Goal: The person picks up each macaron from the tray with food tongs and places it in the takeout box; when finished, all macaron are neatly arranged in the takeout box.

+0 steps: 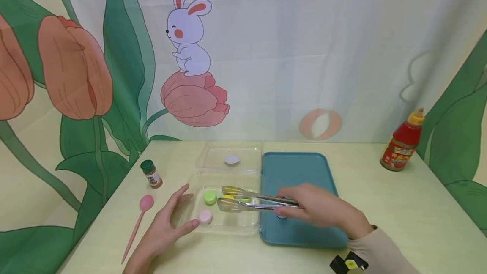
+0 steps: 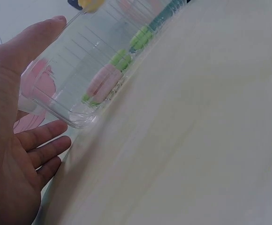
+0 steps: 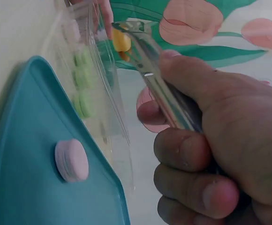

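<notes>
My right hand point(image 1: 319, 206) grips a pair of metal tongs point(image 1: 262, 203). Between the tong tips sits a yellow macaron point(image 3: 122, 41), held above a clear plastic container point(image 1: 228, 227). Inside the container lie a green macaron point(image 1: 210, 198), a pink macaron point(image 1: 205, 217) and more green ones point(image 3: 83, 70), partly covered by the tongs in the head view. My left hand point(image 1: 165, 221) is at the container's left side, thumb by the rim and fingers extended; whether it touches the plastic I cannot tell. A pink macaron point(image 3: 71, 160) stands on the blue tray point(image 3: 28, 136), mostly hidden by my right hand in the head view.
The container's lid point(image 1: 213, 155) lies folded back, with a pale oval sticker point(image 1: 232, 159). To the left are a green-capped spice jar point(image 1: 151, 174) and a pink spoon point(image 1: 138, 223). A red sauce bottle point(image 1: 402, 143) stands at the back right, before a printed curtain point(image 1: 266, 54).
</notes>
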### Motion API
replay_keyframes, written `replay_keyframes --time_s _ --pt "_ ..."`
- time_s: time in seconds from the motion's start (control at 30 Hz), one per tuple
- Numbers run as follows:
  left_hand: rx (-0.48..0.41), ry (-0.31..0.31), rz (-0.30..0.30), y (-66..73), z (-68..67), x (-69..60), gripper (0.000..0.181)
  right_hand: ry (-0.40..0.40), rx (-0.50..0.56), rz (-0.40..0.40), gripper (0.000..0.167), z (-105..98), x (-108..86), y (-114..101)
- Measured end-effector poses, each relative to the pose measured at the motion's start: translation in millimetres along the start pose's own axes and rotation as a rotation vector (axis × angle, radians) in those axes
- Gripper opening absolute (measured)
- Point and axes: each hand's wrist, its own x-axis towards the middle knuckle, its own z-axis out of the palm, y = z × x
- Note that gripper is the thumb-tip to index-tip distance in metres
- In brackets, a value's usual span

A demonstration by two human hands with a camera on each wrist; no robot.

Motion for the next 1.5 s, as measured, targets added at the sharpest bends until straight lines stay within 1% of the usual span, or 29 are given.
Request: replay_keyframes --time_s 0.2,0.3,0.53,0.83,1.0,1.1,1.3,1.5 --pt "0.006 -0.003 -0.001 0.5 0.6 -0.7 0.099 -0.069 -0.073 0.053 0.030 9 16.1 -12" --pt "0.010 -0.003 -0.006 0.6 1.0 -1.1 0.099 -0.084 -0.100 0.079 0.032 11 21.7 -16" --pt "0.020 -0.004 -0.015 0.8 1.7 -1.1 0.099 -0.099 -0.115 0.111 0.037 18 29.1 -20" --pt "0.024 0.002 0.012 0.1 0.3 -1.6 0.100 -0.095 -0.105 0.106 0.034 19 30.0 -21" --pt "0.022 0.000 0.009 -0.9 0.2 -1.0 0.100 -0.099 -0.098 0.136 0.032 20 30.9 -22" --pt "0.021 -0.002 0.010 -1.3 0.2 -0.5 0.100 -0.108 -0.083 0.147 0.031 20 31.0 -21" --pt "0.022 -0.002 0.024 -2.5 0.2 -0.3 0.100 -0.123 -0.056 0.142 0.031 21 29.7 -19" --pt "0.021 0.001 0.029 -4.0 0.6 -0.5 0.100 -0.099 0.012 0.153 0.034 20 23.3 -13"
